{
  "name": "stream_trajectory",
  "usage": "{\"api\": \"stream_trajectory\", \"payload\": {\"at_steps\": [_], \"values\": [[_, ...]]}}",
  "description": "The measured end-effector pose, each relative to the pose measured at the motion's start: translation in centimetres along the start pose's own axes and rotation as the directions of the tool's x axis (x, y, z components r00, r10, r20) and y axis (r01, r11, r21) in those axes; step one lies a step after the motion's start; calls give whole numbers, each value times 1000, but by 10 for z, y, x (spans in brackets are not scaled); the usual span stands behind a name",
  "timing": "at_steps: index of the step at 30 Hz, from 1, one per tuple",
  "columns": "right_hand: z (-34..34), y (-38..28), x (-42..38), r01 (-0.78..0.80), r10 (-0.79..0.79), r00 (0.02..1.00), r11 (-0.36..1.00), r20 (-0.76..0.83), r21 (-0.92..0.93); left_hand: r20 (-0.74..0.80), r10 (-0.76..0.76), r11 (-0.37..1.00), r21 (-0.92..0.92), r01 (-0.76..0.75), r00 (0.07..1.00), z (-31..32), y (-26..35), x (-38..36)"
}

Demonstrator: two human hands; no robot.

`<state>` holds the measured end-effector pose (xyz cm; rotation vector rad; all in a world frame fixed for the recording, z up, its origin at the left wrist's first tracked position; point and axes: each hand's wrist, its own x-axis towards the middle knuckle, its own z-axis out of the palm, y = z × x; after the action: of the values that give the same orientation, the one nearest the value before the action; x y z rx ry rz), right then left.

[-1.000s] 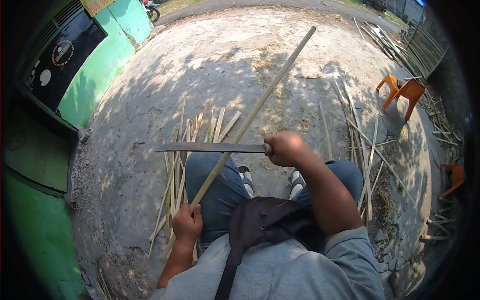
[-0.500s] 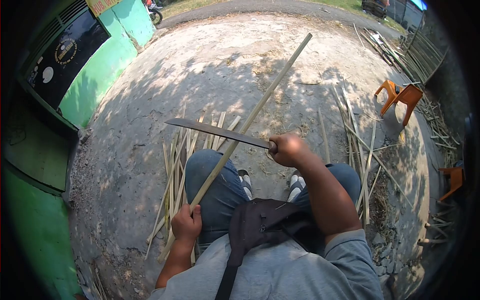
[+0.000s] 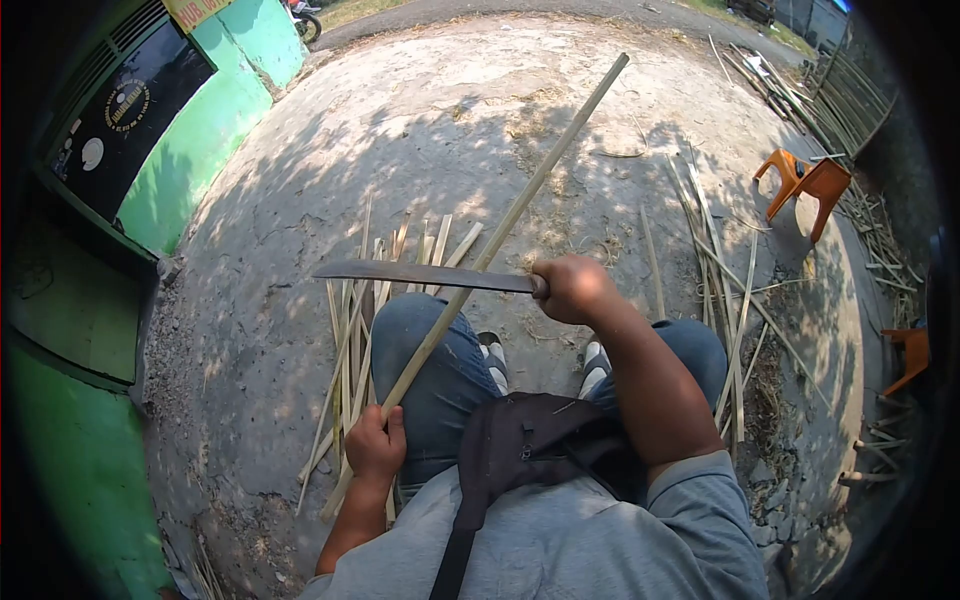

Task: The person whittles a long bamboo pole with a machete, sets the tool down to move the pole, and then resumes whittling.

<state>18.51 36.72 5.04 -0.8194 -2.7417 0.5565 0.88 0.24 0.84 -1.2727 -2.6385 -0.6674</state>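
My left hand [image 3: 376,440] is closed around the lower part of a long bamboo strip [image 3: 540,178], which slants up and away to the right past my left knee. In my right hand [image 3: 572,289] is the handle of a machete [image 3: 425,275], its long blade pointing left. The blade crosses over the strip just above my left knee. Cut bamboo strips [image 3: 350,360] lie on the ground beside my left leg, partly hidden behind it. A black waist bag [image 3: 530,440] rests on my lap.
More bamboo strips [image 3: 712,270] lie to the right of my right knee. An orange plastic stool [image 3: 812,190] stands farther right, with piled bamboo [image 3: 850,105] behind it. A green wall [image 3: 215,130] runs along the left. Concrete ground [image 3: 270,300] stretches ahead to a road.
The machete blade has swung from a slant to nearly level, and my right hand has shifted slightly up and left. My left hand keeps its hold on the bamboo strip.
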Motion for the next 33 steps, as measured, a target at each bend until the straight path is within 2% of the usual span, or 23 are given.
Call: {"api": "stream_trajectory", "payload": {"at_steps": [2,5,11,17,18,21,22,25,29,33], "values": [[1,14,2,-70,72,997,995,-23,73,6,-9,1000,14,9,1000,-3,2,0],[5,13,-1,-70,70,997,998,-44,7,14,-5,1000,19,5,1000,-6,3,0],[4,-2,-12,-56,54,998,994,29,96,12,-12,1000,-11,12,1000,-4,3,-1],[5,-23,-15,100,-99,990,995,106,-8,1,1,1000,5,-1,1000,-2,2,-1],[2,-26,-15,91,-93,989,995,111,28,-9,12,1000,-5,-12,1000,-1,0,-1],[-7,-24,-9,11,-6,996,998,88,-67,-30,32,999,-18,-32,999,2,-1,0],[3,-9,-4,47,-47,999,998,7,-35,-30,32,999,-11,-32,999,1,-1,0],[5,11,4,-112,115,990,993,-86,43,-5,23,1000,19,-23,1000,-4,4,2],[3,12,-2,-62,71,994,993,-89,104,11,13,1000,26,-13,1000,-4,-1,1],[1,0,-9,-106,109,994,974,-3,199,-3,8,1000,-5,-8,1000,-2,-1,-1]]}}
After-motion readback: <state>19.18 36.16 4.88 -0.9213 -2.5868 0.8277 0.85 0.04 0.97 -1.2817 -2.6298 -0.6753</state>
